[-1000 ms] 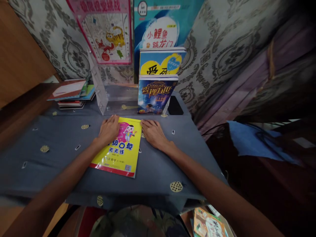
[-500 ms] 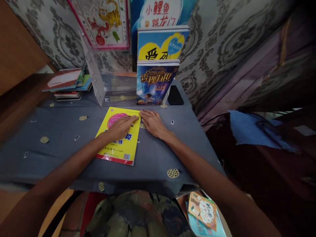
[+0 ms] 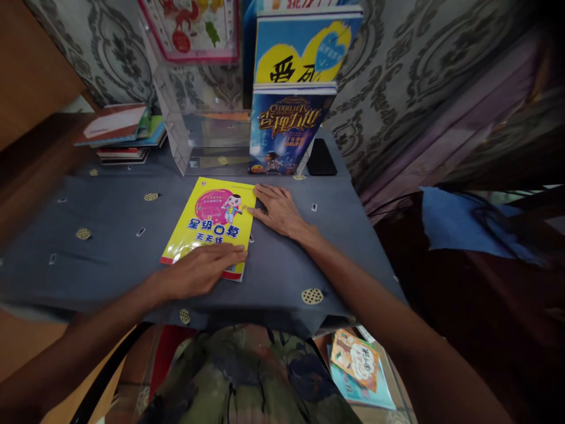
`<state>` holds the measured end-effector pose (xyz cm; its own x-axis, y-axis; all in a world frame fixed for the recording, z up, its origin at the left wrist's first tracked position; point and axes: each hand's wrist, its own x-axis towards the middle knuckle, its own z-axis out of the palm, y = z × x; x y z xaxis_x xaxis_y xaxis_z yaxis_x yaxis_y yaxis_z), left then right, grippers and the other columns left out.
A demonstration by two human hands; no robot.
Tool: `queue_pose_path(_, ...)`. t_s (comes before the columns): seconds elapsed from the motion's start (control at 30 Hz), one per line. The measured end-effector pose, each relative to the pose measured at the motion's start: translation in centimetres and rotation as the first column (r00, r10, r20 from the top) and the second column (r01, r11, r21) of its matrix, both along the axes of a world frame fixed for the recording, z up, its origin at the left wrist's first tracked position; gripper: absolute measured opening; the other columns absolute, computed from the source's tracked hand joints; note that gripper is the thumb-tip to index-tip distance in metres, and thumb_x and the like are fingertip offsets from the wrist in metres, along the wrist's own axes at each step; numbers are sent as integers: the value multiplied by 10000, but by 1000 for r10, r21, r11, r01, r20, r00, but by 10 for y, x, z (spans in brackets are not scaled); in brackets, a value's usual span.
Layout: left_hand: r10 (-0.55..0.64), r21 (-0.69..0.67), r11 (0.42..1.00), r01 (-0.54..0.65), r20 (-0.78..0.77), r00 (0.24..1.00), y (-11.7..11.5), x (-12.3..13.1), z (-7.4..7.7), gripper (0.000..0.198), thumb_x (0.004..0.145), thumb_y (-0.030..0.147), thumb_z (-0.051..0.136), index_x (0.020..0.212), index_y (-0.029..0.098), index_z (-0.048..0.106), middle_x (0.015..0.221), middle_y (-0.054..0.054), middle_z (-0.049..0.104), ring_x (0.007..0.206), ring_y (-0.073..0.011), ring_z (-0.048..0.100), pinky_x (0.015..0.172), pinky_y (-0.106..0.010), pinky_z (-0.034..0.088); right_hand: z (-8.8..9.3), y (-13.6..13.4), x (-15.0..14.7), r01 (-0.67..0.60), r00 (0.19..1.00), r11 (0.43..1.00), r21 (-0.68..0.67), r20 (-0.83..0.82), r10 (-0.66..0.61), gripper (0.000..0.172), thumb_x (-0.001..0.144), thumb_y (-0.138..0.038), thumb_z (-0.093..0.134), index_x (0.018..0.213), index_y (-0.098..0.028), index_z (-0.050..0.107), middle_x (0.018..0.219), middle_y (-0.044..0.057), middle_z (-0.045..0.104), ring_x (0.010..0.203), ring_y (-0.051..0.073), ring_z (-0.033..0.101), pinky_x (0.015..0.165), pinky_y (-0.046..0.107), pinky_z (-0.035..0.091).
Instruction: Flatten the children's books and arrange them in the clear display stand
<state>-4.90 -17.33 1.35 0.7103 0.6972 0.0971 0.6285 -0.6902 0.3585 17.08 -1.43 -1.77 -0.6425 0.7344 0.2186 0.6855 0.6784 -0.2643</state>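
Note:
A yellow workbook [image 3: 212, 206] with a pink oval, a cartoon child and blue Chinese lettering lies closed and flat on the cloth-covered table [image 3: 115, 247]. My left hand [image 3: 200, 268] rests across the lower part of its cover, fingers stretched toward the right edge, hiding some of the print. At the upper right edge of the workbook lies my right hand [image 3: 278, 209]. Its fingers are extended, with the tips touching that edge and the palm over the tablecloth. Neither hand is wrapped round anything.
Behind the workbook stands a clear acrylic book rack [image 3: 176, 147] holding several books, with a dark blue book [image 3: 286, 129] in front. A black phone [image 3: 321, 158] lies right of it. Stacked books [image 3: 123, 132] sit at the back left. More books [image 3: 362, 371] lie below the table's front edge.
My left hand has slid down the cover from its upper right to its lower part, uncovering the cartoon and title. My right hand stays by the upper right edge. The view has shifted slightly.

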Motion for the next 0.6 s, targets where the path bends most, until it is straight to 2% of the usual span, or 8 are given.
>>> queue_pose_path(0.13,-24,6,1000,24,-1,1000,-29,-1,2,610,915,15,406,1483,235,390,1442,-78,573,1358,-198,516,1116,-405,467,0,1,0,4,1000,1000,-18,14,-4,614,1021,-549,363,1433,-116,502,1513,158,492,1416,303,414,1153,530,301)
queue_pose_path(0.27,-47,80,996,47,1,999,-45,1,-6,632,855,-33,426,1459,151,407,1454,-124,554,1407,-199,456,1159,-401,425,2,-8,-3,29,999,1000,-4,16,-29,528,1034,-446,380,1425,-117,511,1510,161,495,1434,313,391,1157,561,290)
queue_pose_path(0.33,-44,112,993,44,3,999,-49,2,-11,633,825,-49,428,1433,127,430,1460,-134,546,1424,-199,432,1180,-404,400,4,-22,-5,26,999,1000,12,25,-26,464,1030,-359,395,1402,-122,538,1484,160,524,1436,315,390,1162,583,275)
queue_pose_path(0.4,-28,132,991,27,9,1000,-52,4,-15,632,811,-48,433,1417,127,445,1461,-132,545,1434,-197,417,1197,-414,375,6,-42,-5,-40,998,999,7,45,40,445,1017,-307,414,1401,-123,540,1471,160,539,1434,304,401,1183,582,247)
queue_pose_path(0.53,15,162,987,-16,6,1000,-56,7,-16,598,830,-31,428,1403,138,456,1439,-121,569,1412,-197,449,1193,-435,375,5,-88,1,-190,982,982,-8,-1,190,591,983,-435,485,1489,-135,430,1522,166,477,1464,297,360,1197,569,265)
queue_pose_path(0.6,37,194,980,-40,20,999,-58,9,-15,549,864,-16,420,1386,147,470,1395,-108,610,1374,-193,494,1172,-431,403,5,-106,4,-216,976,976,-20,0,216,630,982,-458,477,1510,-126,391,1545,176,440,1477,296,338,1196,570,275)
